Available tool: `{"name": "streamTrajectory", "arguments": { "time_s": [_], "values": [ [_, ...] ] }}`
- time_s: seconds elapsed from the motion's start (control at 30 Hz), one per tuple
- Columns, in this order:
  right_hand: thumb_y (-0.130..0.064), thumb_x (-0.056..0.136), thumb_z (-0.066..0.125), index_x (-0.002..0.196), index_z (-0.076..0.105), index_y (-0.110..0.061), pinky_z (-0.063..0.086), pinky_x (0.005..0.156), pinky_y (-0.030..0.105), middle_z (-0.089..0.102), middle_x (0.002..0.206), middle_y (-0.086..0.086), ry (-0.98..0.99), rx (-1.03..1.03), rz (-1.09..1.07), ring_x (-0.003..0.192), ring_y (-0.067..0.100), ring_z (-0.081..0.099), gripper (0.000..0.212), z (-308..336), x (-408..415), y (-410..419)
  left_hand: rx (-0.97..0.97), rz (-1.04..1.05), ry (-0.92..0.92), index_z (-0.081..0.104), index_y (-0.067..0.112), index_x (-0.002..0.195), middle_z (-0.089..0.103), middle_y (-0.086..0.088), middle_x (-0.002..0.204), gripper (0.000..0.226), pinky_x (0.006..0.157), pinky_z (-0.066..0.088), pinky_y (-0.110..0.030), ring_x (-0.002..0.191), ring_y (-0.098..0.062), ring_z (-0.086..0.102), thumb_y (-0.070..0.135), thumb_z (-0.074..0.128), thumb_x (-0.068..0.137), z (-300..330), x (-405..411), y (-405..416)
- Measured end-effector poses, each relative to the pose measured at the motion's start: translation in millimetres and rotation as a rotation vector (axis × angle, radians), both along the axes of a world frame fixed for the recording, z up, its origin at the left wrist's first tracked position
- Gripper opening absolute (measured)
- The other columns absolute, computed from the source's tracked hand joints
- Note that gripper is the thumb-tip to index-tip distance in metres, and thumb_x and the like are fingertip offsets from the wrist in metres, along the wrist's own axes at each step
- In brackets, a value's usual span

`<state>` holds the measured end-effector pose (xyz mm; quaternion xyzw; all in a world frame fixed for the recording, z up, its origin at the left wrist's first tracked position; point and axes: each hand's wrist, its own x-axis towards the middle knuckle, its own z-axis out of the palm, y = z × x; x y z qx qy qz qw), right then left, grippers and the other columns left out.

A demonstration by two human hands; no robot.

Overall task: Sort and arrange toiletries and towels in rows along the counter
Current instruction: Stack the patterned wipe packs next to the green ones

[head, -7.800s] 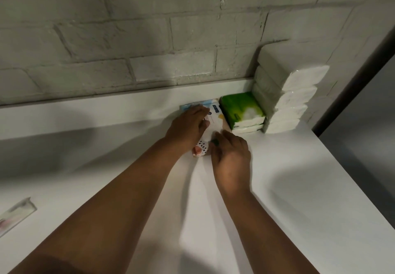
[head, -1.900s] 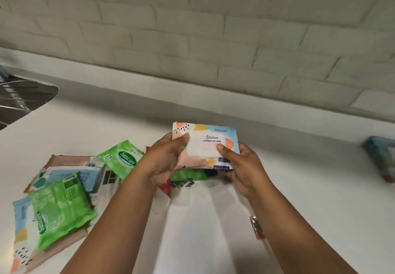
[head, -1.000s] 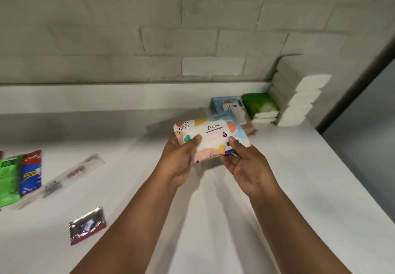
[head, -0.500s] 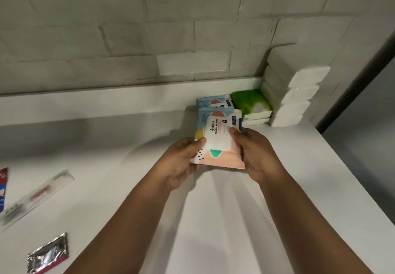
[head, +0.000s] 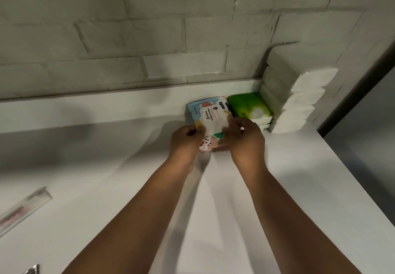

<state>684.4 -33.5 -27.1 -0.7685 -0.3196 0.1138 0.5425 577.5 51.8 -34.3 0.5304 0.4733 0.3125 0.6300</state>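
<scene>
A pastel wet-wipes pack point(head: 211, 119) with a white label lies on top of a like pack against the back ledge of the white counter point(head: 277, 188). My left hand point(head: 186, 141) grips its left near corner. My right hand point(head: 245, 139) holds its right near edge with curled fingers. Directly to the right lies a green wipes pack point(head: 248, 104) on white packs. A tall stack of white tissue packs point(head: 297, 100) stands in the corner beyond it.
A clear toothbrush package point(head: 23, 207) lies at the left edge of the counter. A corner of a foil sachet point(head: 33, 270) shows at the bottom left. The counter's right edge drops off beside a dark wall strip point(head: 359, 89).
Both hands have carried the pastel pack away from me and set it down on the like pack beside the green one.
</scene>
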Motion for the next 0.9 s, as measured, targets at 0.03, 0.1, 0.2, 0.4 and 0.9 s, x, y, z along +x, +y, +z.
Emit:
{"name": "streamTrajectory", "arguments": {
  "time_s": [0.03,0.1,0.2,0.4,0.9],
  "values": [
    [-0.019,0.087,0.061,0.093,0.066,-0.009,0.043,0.056,0.009,0.068,0.095,0.003,-0.058,-0.022,0.001,0.08,0.014,0.064,0.013,-4,2,2,0.028,-0.001,0.024,0.069,0.023,0.08,0.074,-0.003,0.089,0.011,0.078,0.06,-0.044,0.083,-0.025,0.072,0.022,0.064,0.09,-2,2,2],
    [-0.025,0.085,0.057,0.09,0.067,-0.008,0.034,0.056,0.002,0.067,0.095,0.009,-0.191,-0.056,-0.007,0.078,0.015,0.058,0.021,-15,7,6,0.07,-0.007,0.06,0.068,0.026,0.076,0.074,-0.001,0.089,0.016,0.077,0.06,-0.046,0.081,-0.023,0.072,0.023,0.062,0.091,-3,5,4],
    [-0.02,0.088,0.061,0.088,0.069,-0.007,0.028,0.059,-0.002,0.066,0.087,0.014,-0.431,-0.098,-0.023,0.073,0.014,0.047,0.016,-30,12,7,0.083,0.0,0.048,0.068,0.027,0.077,0.074,-0.002,0.088,0.014,0.076,0.06,-0.045,0.078,-0.022,0.073,0.022,0.064,0.09,-5,8,6],
    [-0.029,0.083,0.048,0.094,0.07,-0.018,0.026,0.078,0.02,0.069,0.1,0.003,-0.699,-0.302,0.021,0.098,0.025,0.057,0.027,-27,23,13,0.03,-0.006,0.011,0.071,0.023,0.084,0.075,-0.003,0.089,0.006,0.078,0.059,-0.047,0.08,-0.023,0.073,0.024,0.067,0.087,-7,9,6],
    [-0.031,0.104,0.034,0.149,0.032,-0.015,0.015,0.118,0.041,0.027,0.158,0.001,-0.698,-0.536,0.464,0.148,0.033,0.014,0.048,4,18,51,-0.072,0.004,-0.116,0.07,0.016,0.085,0.074,-0.009,0.089,0.011,0.084,0.058,-0.038,0.083,-0.024,0.072,0.007,0.066,0.087,-10,-5,-2]
  ]
}}
